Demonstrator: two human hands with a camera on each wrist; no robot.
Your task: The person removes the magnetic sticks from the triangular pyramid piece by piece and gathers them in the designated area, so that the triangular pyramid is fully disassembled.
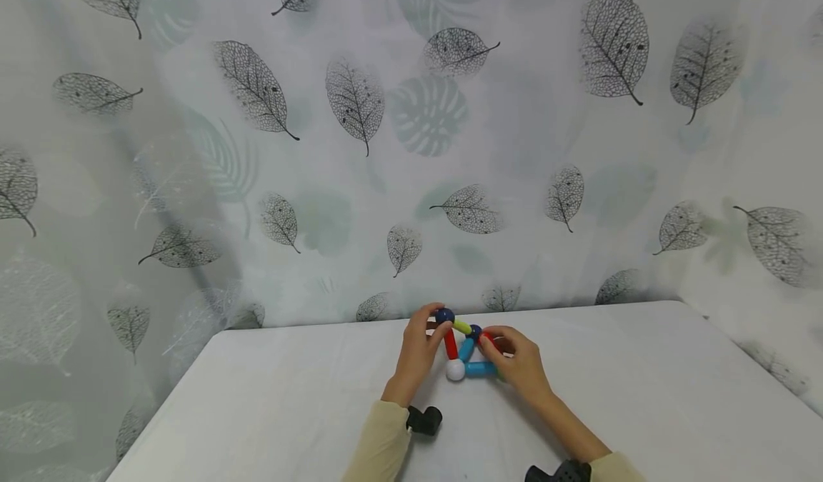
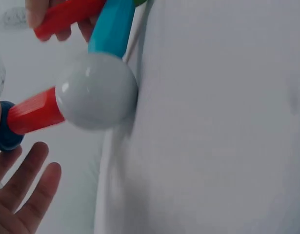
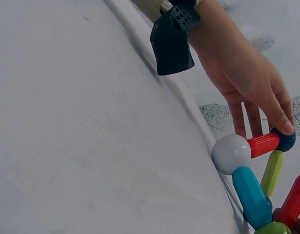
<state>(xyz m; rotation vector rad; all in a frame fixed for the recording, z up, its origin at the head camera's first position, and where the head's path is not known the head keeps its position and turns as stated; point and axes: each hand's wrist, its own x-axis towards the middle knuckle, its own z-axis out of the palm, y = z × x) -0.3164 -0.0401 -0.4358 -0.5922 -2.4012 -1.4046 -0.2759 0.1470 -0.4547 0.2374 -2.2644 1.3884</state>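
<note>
White tablecloth (image 1: 289, 396), left hand (image 1: 416, 357) fingers pinching dark blue ball (image 1: 444, 315), right hand (image 1: 519, 364) fingers curled round red rod (image 1: 487, 337).

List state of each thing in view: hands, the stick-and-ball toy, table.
left hand: fingertips pinch the dark blue ball at the top of the toy
right hand: fingers curled round the red stick on the toy's right side
dark blue ball: joined to the red and yellow sticks, held
white ball: resting on the table, red and blue sticks attached
stick-and-ball toy: assembled, standing on the table
table: covered with white cloth
</note>
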